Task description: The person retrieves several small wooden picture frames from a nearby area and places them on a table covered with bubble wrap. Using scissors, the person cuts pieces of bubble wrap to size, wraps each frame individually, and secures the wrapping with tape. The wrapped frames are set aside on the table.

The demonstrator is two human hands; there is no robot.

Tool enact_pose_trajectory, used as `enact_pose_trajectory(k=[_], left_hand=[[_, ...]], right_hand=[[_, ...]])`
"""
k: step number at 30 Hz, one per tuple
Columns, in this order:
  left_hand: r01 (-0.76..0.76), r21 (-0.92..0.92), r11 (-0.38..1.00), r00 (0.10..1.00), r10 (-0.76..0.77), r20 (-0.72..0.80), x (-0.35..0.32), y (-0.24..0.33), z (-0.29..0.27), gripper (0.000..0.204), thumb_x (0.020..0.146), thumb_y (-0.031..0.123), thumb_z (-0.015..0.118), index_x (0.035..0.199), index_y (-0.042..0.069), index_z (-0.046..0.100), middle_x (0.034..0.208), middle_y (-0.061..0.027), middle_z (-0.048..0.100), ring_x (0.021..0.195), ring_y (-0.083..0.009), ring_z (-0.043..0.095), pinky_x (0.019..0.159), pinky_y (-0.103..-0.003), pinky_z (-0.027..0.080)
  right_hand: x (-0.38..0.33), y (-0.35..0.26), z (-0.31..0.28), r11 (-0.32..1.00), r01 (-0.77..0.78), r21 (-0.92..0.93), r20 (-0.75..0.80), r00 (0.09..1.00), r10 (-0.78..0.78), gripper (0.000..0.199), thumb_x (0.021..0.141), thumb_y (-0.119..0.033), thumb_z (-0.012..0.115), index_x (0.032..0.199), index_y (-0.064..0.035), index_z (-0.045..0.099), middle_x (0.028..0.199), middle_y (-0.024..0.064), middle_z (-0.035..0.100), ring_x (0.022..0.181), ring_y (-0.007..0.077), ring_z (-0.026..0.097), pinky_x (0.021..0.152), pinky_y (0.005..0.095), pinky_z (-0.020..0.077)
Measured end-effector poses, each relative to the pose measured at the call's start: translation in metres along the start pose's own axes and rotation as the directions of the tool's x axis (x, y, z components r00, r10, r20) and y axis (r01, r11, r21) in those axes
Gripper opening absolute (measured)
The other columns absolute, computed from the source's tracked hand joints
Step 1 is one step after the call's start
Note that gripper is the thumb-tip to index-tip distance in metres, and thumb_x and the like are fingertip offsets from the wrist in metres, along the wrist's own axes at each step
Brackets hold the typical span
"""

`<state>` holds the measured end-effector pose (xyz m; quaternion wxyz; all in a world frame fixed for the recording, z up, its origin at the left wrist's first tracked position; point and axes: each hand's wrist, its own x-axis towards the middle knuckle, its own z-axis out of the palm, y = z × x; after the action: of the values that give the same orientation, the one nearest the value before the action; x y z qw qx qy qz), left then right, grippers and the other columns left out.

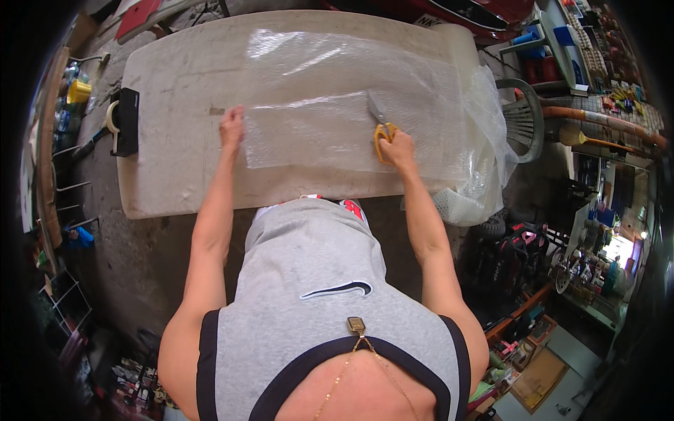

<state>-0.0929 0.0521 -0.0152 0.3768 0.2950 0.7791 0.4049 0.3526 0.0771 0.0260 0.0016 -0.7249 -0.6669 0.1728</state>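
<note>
A sheet of clear bubble wrap lies spread over the pale tabletop, running to a bunched roll at the right end. My left hand is at the sheet's left edge, with its fingers closed at that edge; the exact grip is small in view. In my right hand is a pair of scissors with yellow handles. The fingers wrap the handles, and the blades point away from me above the wrap. A black tape dispenser sits at the table's left edge.
A dark green plastic chair stands beyond the table's right end. Part of a red car is past the far edge. Cluttered shelves line the right, and a broom juts in there. Wire racks stand at left.
</note>
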Motion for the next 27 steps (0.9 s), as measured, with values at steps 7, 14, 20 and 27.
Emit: enact_pose_trajectory(k=[7,14,20,27], left_hand=[[-0.084,0.438,0.895,0.939,0.219,-0.266,0.044,-0.076,-0.145,0.049,0.087,0.050,0.058,0.087,0.002,0.063,0.078,-0.0151,0.064,0.071,-0.0303,0.059,0.069,-0.039,0.046],[0.106,0.581,0.807,0.939,0.111,-0.326,0.024,-0.102,-0.210,0.047,0.086,0.050,0.058,0.087,0.003,0.062,0.082,-0.0157,0.065,0.080,-0.0336,0.062,0.072,-0.041,0.047],[0.126,0.774,0.621,0.772,0.428,-0.470,-0.002,-0.077,-0.194,0.045,0.084,0.046,0.062,0.116,0.015,0.055,0.102,-0.0147,0.056,0.096,-0.0325,0.057,0.075,-0.043,0.047],[-0.017,0.937,0.348,0.952,0.293,-0.092,0.004,-0.070,-0.158,0.064,0.087,0.057,0.049,0.141,0.025,0.040,0.108,-0.0173,0.051,0.101,-0.0340,0.052,0.088,-0.048,0.039]], right_hand=[[-0.033,-0.083,0.021,0.855,0.064,0.515,-0.108,0.994,-0.010,0.034,0.076,-0.025,0.066,0.094,0.0024,0.061,0.084,0.0239,0.066,0.080,0.0385,0.065,0.072,0.0439,0.0501],[-0.028,-0.060,0.038,0.883,-0.001,0.469,-0.298,0.941,0.159,0.038,0.077,-0.027,0.069,0.099,0.0020,0.056,0.091,0.0251,0.064,0.088,0.0422,0.062,0.078,0.0472,0.0466],[-0.014,-0.023,0.039,0.955,-0.106,0.278,-0.280,0.942,0.186,0.041,0.078,-0.029,0.068,0.101,0.0016,0.056,0.095,0.0259,0.063,0.092,0.0434,0.060,0.080,0.0479,0.0456],[-0.021,-0.016,0.042,0.950,-0.174,0.257,-0.262,0.934,0.242,0.041,0.078,-0.030,0.068,0.102,0.0010,0.057,0.095,0.0250,0.064,0.092,0.0422,0.061,0.080,0.0479,0.0462]])
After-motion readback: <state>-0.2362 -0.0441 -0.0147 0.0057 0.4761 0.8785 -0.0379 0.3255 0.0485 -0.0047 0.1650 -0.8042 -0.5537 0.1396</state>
